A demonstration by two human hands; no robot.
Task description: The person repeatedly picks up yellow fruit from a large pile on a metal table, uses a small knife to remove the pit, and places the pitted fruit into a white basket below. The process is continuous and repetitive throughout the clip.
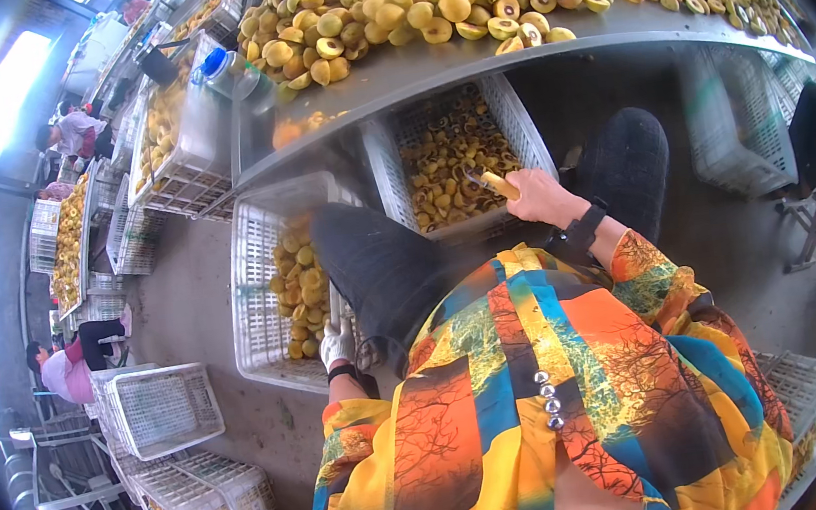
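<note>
My bare right hand (541, 198) grips the wooden handle of a pitting knife (497, 184), its metal end over a white plastic crate (531, 143) of cut fruit pieces (443, 168) between my knees. My left hand (336, 342), in a pale glove, is at the inner side of another white crate (247, 296), beside halved yellow fruit (300, 290); its fingertips are partly hard to make out, and I cannot tell whether it holds anything. Beyond my knees, a heap of halved fruit (455, 8), some with dark centres, lies on a metal table (623, 23).
A clear bottle with a blue cap (224, 68) stands at the table's left, near a fruit crate (177, 145). Stacked crates (162, 411) stand lower left. Co-workers sit at left (74, 369) and far left (77, 134); another person's dark-clothed leg (809, 133) shows at right.
</note>
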